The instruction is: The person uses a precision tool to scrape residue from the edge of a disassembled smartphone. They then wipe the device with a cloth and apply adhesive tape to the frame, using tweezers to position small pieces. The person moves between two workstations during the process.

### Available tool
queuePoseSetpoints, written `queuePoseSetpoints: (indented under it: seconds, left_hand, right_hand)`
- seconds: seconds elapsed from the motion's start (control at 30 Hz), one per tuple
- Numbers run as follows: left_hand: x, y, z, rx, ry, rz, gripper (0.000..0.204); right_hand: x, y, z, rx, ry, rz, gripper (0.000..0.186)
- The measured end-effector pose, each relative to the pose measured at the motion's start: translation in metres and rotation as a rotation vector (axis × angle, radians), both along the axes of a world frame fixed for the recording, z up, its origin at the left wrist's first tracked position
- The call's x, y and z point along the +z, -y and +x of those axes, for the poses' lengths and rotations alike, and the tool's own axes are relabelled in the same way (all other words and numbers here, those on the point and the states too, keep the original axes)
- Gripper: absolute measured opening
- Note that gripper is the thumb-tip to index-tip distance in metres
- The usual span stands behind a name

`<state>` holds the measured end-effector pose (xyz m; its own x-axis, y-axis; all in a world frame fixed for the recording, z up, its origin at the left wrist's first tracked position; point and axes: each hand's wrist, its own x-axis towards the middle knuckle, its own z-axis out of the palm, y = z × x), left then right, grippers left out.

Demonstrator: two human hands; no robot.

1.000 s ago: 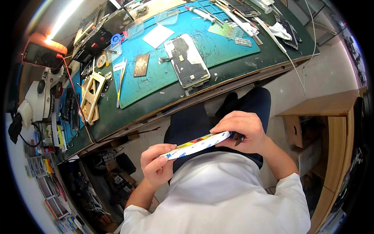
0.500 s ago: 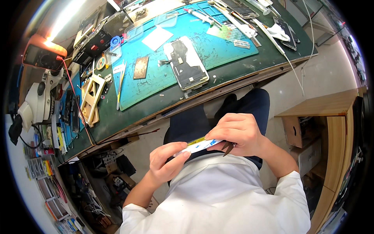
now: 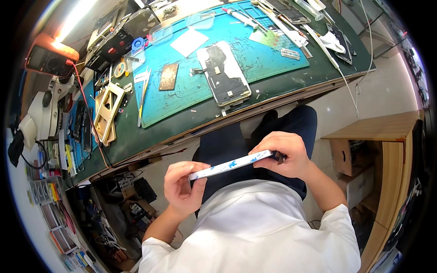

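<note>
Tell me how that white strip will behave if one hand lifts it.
The white strip is probably light, being slim and pinched at its ends. It's perhaps fairly stiff, since it spans from the left hand to the right hand without sagging, though tension could explain that.

A: Number of hands shown?
B: Two: left hand (image 3: 181, 186), right hand (image 3: 290, 154). White strips (image 3: 231, 164): one.
A: Counts on the desk (image 3: 180, 128)?
B: White square sheets (image 3: 189, 42): one; brown rectangular plates (image 3: 169, 76): one; razor blades (image 3: 290, 53): one.
</note>
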<state>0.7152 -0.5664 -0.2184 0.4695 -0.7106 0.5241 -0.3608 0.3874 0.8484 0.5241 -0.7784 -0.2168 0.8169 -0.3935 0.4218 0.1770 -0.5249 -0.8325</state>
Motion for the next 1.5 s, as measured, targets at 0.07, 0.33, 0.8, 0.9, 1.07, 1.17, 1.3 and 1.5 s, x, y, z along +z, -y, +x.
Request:
queuePoseSetpoints:
  seconds: [0.07,0.33,0.8,0.9,1.07,1.17,1.3,1.5]
  left_hand:
    - [0.008,-0.001,0.011,-0.087,0.096,0.213,0.039]
    - [0.019,0.019,0.006,-0.127,0.310,0.289,0.035]
    - [0.018,0.014,0.016,-0.192,0.056,0.341,0.025]
    - [0.028,0.022,0.010,-0.169,0.166,0.319,0.031]
    - [0.027,0.026,0.010,-0.157,0.260,0.297,0.034]
    - [0.026,0.028,0.009,-0.145,0.259,0.304,0.030]
    - [0.013,0.022,0.011,-0.047,0.162,0.266,0.026]
    - [-0.003,0.014,0.006,-0.143,-0.257,0.186,0.021]
  right_hand:
    - [0.005,-0.001,0.002,-0.003,0.046,-0.079,0.032]
    - [0.017,-0.007,0.013,-0.019,0.024,-0.285,0.037]
    - [0.010,0.006,0.005,-0.068,0.075,-0.175,0.030]
    - [0.012,0.003,0.008,-0.068,0.060,-0.204,0.031]
    - [0.016,-0.001,0.010,-0.057,0.033,-0.274,0.033]
    - [0.018,-0.001,0.010,-0.029,0.021,-0.292,0.034]
    - [0.019,0.003,0.007,-0.044,0.035,-0.209,0.037]
    - [0.013,0.008,-0.001,-0.087,0.087,-0.127,0.032]
